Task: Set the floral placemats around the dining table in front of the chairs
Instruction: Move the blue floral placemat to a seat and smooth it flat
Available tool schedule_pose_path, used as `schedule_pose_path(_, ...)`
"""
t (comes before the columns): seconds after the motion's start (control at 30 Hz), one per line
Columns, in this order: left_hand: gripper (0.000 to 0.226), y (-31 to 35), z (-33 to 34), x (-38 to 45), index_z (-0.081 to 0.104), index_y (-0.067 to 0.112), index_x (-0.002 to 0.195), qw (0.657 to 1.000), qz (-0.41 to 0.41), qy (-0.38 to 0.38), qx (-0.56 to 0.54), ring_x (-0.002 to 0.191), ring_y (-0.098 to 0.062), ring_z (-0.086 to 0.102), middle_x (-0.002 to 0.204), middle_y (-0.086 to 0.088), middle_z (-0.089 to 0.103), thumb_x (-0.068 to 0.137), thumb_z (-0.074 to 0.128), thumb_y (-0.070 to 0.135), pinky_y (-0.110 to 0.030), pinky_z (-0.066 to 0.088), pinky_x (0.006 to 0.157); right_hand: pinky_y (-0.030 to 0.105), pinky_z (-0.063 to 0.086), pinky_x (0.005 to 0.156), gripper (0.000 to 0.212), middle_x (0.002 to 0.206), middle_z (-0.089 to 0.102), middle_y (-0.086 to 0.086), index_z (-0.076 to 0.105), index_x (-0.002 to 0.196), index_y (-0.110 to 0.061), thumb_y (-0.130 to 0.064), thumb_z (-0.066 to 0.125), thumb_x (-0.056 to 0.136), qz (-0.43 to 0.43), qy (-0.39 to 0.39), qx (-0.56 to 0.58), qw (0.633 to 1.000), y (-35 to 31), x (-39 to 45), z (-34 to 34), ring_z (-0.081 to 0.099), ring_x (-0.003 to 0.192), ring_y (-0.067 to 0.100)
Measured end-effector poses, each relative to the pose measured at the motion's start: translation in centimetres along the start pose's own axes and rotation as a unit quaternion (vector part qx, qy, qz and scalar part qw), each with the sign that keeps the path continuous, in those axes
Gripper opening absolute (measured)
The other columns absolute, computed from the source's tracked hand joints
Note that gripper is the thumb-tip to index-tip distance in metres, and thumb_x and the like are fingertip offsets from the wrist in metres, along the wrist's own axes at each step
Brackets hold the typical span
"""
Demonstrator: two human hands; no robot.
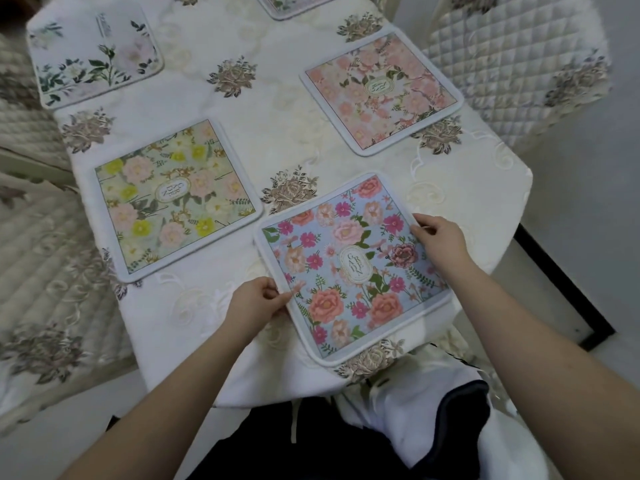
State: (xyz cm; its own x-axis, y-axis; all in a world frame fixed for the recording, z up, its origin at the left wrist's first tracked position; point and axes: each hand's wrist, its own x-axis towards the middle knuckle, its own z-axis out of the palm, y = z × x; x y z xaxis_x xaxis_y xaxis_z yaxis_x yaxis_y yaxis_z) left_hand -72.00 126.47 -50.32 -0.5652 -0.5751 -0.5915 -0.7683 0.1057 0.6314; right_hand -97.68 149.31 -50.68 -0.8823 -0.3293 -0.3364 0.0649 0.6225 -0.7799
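A blue floral placemat (349, 268) lies at the near end of the table, slightly turned, its near corner over the table's edge. My left hand (256, 299) pinches its left edge. My right hand (438, 237) pinches its right edge near the far corner. A green and yellow placemat (175, 199) lies flat to the left. A pink placemat (381, 93) lies at the right side. A white placemat with green leaves (93, 53) sits at the far left. Part of another placemat (294, 5) shows at the top edge.
The table (277, 116) wears a cream cloth with embroidered brown roses. A quilted chair (512, 64) stands at the right. More quilted chair covers (45, 254) line the left. My legs and a white garment (398, 403) are at the near edge.
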Motion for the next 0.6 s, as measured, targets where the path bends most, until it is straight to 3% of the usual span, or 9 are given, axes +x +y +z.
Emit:
schedule_pose_path(0.07, 0.024, 0.0, 0.0, 0.1, 0.070, 0.011, 0.087, 1.000, -0.002, -0.003, 0.015, 0.072, -0.018, 0.073, 0.078, -0.001, 0.076, 0.081, 0.080, 0.032, -0.037, 0.061, 0.071, 0.052, 0.055, 0.078, 0.032, 0.092, 0.057, -0.012, 0.064, 0.127, -0.017, -0.016, 0.059, 0.096, -0.005, 0.006, -0.018, 1.000, 0.0, 0.0, 0.2, 0.061, 0.099, 0.026)
schedule_pose_path(0.17, 0.025, 0.0, 0.0, 0.2, 0.069, 0.010, 0.088, 0.999, -0.007, -0.011, 0.032, 0.068, -0.017, 0.072, 0.075, 0.000, 0.075, 0.082, 0.080, 0.031, -0.036, 0.061, 0.068, 0.038, 0.052, 0.084, 0.035, 0.100, 0.059, -0.003, 0.062, 0.130, -0.016, -0.016, 0.061, 0.095, -0.017, 0.029, -0.026, 0.999, 0.4, 0.2, 0.7, 0.057, 0.095, 0.018)
schedule_pose_path(0.27, 0.025, 0.1, -0.1, 0.2, 0.066, 0.014, 0.083, 0.995, 0.009, -0.015, 0.096, 0.061, -0.011, 0.068, 0.071, 0.005, 0.072, 0.084, 0.077, 0.036, -0.020, 0.049, 0.053, 0.026, 0.046, 0.088, 0.037, 0.105, 0.064, 0.002, 0.062, 0.129, -0.013, -0.015, 0.065, 0.093, -0.019, 0.051, -0.010, 0.998, 0.7, 0.2, 1.1, 0.057, 0.094, 0.014)
schedule_pose_path(0.47, 0.030, 0.0, -0.5, 0.6, 0.054, 0.023, 0.075, 0.966, 0.048, -0.030, 0.251, 0.067, -0.012, 0.060, 0.071, 0.008, 0.064, 0.090, 0.067, 0.046, -0.023, 0.040, 0.054, 0.022, 0.041, 0.088, 0.030, 0.115, 0.067, 0.007, 0.067, 0.122, -0.011, -0.013, 0.062, 0.093, -0.038, 0.077, -0.068, 0.994, 1.2, 0.0, 1.4, 0.062, 0.101, 0.019)
schedule_pose_path(0.6, 0.043, 0.5, -0.7, 0.6, 0.057, 0.015, 0.074, 0.960, 0.074, -0.003, 0.268, 0.063, -0.017, 0.060, 0.067, 0.001, 0.066, 0.095, 0.052, 0.052, -0.029, 0.045, 0.055, 0.030, 0.046, 0.092, 0.029, 0.117, 0.066, 0.007, 0.068, 0.120, -0.013, -0.011, 0.053, 0.095, -0.054, 0.115, -0.082, 0.989, 0.9, -0.3, 1.8, 0.061, 0.106, 0.022)
